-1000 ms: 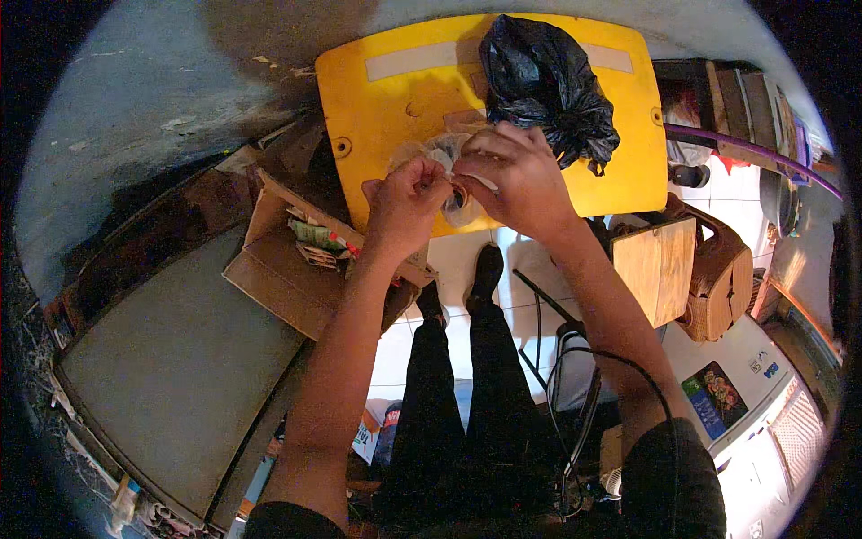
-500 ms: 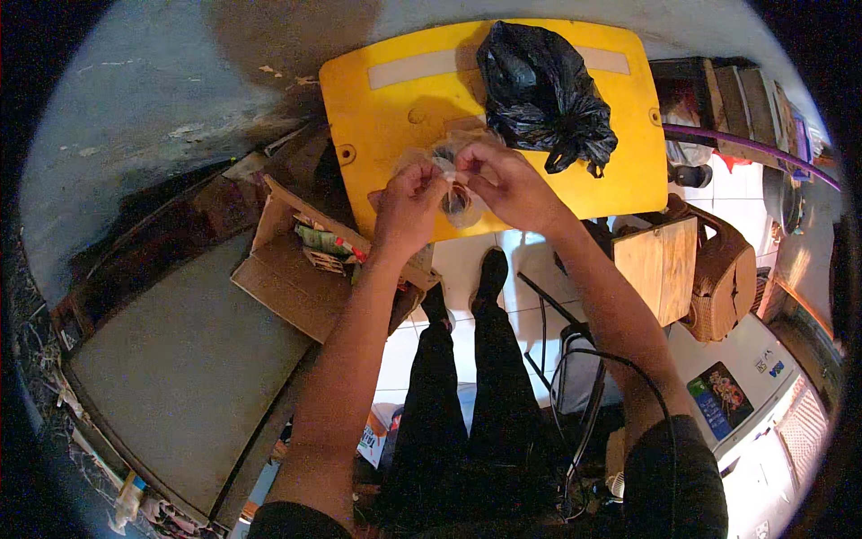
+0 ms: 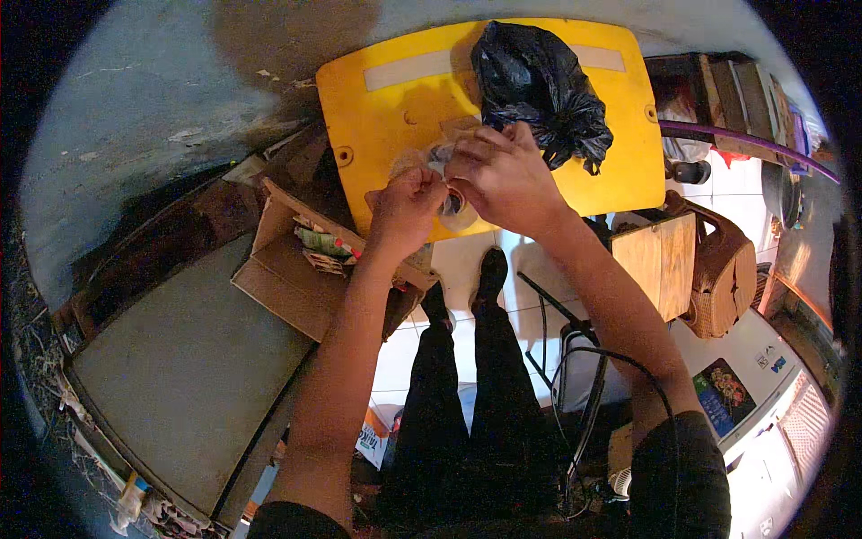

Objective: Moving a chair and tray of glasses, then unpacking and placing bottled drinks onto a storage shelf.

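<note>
A small clear plastic bag (image 3: 460, 214) with something dark in it hangs between my hands, over the near edge of a yellow table (image 3: 386, 117). My left hand (image 3: 404, 211) is closed, thumb and fingers pinching the bag's gathered part from the left. On the other side, my right hand (image 3: 507, 180) is turned back-up, its fingers curled over the same gathered plastic. Those fingers partly hide the bag's top. Just beyond my right hand, a knotted black plastic bag (image 3: 539, 85) rests on the table.
Left of the table stands an open cardboard box (image 3: 292, 283) with packets in it, beside a large grey panel (image 3: 189, 359). A wooden box (image 3: 654, 269) and a brown woven basket (image 3: 723, 278) are at the right. Black metal legs and a cable (image 3: 620, 357) are near my right leg.
My right hand has rolled over the bag's gathered part and its fingers have risen slightly, showing more of its back. My left hand keeps its pinch nearly in place.
</note>
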Action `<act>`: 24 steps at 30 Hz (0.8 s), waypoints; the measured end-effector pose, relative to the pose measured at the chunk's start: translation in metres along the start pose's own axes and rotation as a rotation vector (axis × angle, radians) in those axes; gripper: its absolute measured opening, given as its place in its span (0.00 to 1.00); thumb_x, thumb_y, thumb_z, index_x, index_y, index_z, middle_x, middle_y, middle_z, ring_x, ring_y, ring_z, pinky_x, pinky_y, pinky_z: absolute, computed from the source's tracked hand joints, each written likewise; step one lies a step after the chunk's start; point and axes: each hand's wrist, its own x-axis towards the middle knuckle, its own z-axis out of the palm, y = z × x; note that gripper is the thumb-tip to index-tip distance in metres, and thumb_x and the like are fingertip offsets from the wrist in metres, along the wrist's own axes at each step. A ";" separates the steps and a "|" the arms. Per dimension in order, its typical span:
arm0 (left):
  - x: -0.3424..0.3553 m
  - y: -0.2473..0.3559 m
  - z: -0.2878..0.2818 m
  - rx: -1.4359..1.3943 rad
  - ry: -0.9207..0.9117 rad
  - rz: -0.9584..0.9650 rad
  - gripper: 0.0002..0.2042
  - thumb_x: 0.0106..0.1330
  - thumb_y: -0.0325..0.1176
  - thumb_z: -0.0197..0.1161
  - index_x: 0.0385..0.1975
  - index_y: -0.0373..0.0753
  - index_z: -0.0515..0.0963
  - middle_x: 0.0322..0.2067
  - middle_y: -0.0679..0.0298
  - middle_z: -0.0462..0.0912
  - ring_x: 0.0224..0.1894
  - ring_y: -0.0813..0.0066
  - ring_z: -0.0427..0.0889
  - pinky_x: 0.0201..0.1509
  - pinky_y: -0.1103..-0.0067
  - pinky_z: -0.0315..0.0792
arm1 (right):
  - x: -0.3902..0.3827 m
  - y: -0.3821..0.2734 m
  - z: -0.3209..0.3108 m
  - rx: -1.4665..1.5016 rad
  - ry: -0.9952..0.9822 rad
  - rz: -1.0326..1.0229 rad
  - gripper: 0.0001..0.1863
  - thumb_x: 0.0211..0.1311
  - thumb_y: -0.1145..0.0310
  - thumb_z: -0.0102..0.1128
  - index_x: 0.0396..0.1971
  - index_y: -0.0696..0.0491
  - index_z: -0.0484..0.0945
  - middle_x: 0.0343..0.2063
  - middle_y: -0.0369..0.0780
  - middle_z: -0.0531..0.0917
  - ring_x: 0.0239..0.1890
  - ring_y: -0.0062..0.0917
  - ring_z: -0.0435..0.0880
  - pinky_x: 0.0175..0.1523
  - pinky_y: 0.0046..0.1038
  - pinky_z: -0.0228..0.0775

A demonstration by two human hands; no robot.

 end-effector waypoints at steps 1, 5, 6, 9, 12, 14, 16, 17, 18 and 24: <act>0.000 -0.002 0.000 0.001 0.002 0.000 0.14 0.65 0.43 0.58 0.34 0.36 0.79 0.29 0.60 0.84 0.35 0.66 0.83 0.48 0.72 0.68 | 0.002 0.000 0.001 -0.045 -0.059 -0.023 0.07 0.53 0.64 0.65 0.31 0.47 0.79 0.33 0.34 0.80 0.46 0.27 0.77 0.46 0.36 0.60; -0.002 -0.004 0.002 -0.014 0.048 -0.006 0.14 0.64 0.45 0.59 0.34 0.40 0.80 0.31 0.61 0.85 0.37 0.66 0.83 0.53 0.68 0.61 | -0.007 0.003 0.017 0.151 -0.033 0.017 0.06 0.55 0.69 0.63 0.33 0.50 0.77 0.32 0.38 0.79 0.43 0.31 0.78 0.46 0.37 0.63; -0.002 -0.003 0.004 0.056 0.084 0.001 0.14 0.63 0.45 0.59 0.34 0.41 0.81 0.31 0.62 0.85 0.38 0.66 0.83 0.54 0.67 0.59 | -0.015 0.006 0.025 0.384 0.000 0.115 0.06 0.56 0.71 0.62 0.34 0.51 0.76 0.32 0.39 0.78 0.42 0.33 0.78 0.46 0.36 0.64; -0.006 0.015 0.015 0.280 0.169 0.065 0.13 0.63 0.45 0.60 0.36 0.42 0.81 0.32 0.62 0.85 0.38 0.67 0.83 0.53 0.67 0.58 | -0.032 0.008 0.037 0.626 0.031 0.299 0.06 0.58 0.76 0.59 0.35 0.53 0.74 0.32 0.40 0.78 0.39 0.37 0.79 0.44 0.35 0.66; -0.004 0.000 0.013 0.121 0.149 0.007 0.14 0.63 0.45 0.60 0.38 0.42 0.81 0.33 0.62 0.85 0.39 0.66 0.83 0.54 0.68 0.57 | -0.024 0.001 0.030 0.533 0.104 0.296 0.06 0.59 0.78 0.58 0.36 0.55 0.74 0.32 0.42 0.78 0.38 0.39 0.79 0.42 0.34 0.68; -0.004 -0.001 0.009 0.094 0.140 -0.007 0.14 0.64 0.45 0.59 0.38 0.41 0.81 0.33 0.62 0.85 0.39 0.67 0.83 0.54 0.69 0.59 | -0.023 -0.001 0.027 0.405 0.169 0.218 0.06 0.59 0.78 0.58 0.36 0.55 0.74 0.32 0.43 0.78 0.38 0.39 0.79 0.42 0.34 0.68; -0.004 0.001 0.007 0.065 0.131 -0.017 0.15 0.64 0.45 0.59 0.38 0.39 0.81 0.33 0.61 0.85 0.39 0.67 0.83 0.53 0.69 0.61 | -0.022 -0.006 0.028 0.265 0.120 0.256 0.06 0.58 0.79 0.59 0.35 0.57 0.74 0.32 0.44 0.78 0.37 0.39 0.79 0.41 0.33 0.70; -0.006 0.003 0.006 -0.024 0.136 -0.037 0.16 0.65 0.45 0.58 0.37 0.38 0.81 0.32 0.61 0.85 0.38 0.67 0.82 0.52 0.70 0.63 | -0.024 -0.004 0.032 0.261 0.121 0.257 0.06 0.58 0.79 0.59 0.35 0.57 0.74 0.32 0.44 0.78 0.37 0.39 0.79 0.41 0.33 0.70; -0.006 0.006 0.007 -0.114 0.139 -0.058 0.16 0.65 0.45 0.58 0.37 0.37 0.81 0.31 0.60 0.84 0.38 0.67 0.82 0.50 0.71 0.65 | -0.029 -0.002 0.039 0.439 0.148 0.316 0.06 0.58 0.79 0.59 0.35 0.57 0.75 0.32 0.44 0.78 0.37 0.39 0.80 0.40 0.32 0.70; -0.002 0.004 0.008 -0.026 0.120 -0.036 0.17 0.66 0.44 0.58 0.36 0.34 0.80 0.31 0.59 0.84 0.36 0.68 0.81 0.46 0.73 0.70 | -0.029 -0.006 0.031 0.731 0.167 0.495 0.08 0.57 0.78 0.61 0.37 0.57 0.77 0.34 0.43 0.80 0.37 0.39 0.80 0.40 0.32 0.71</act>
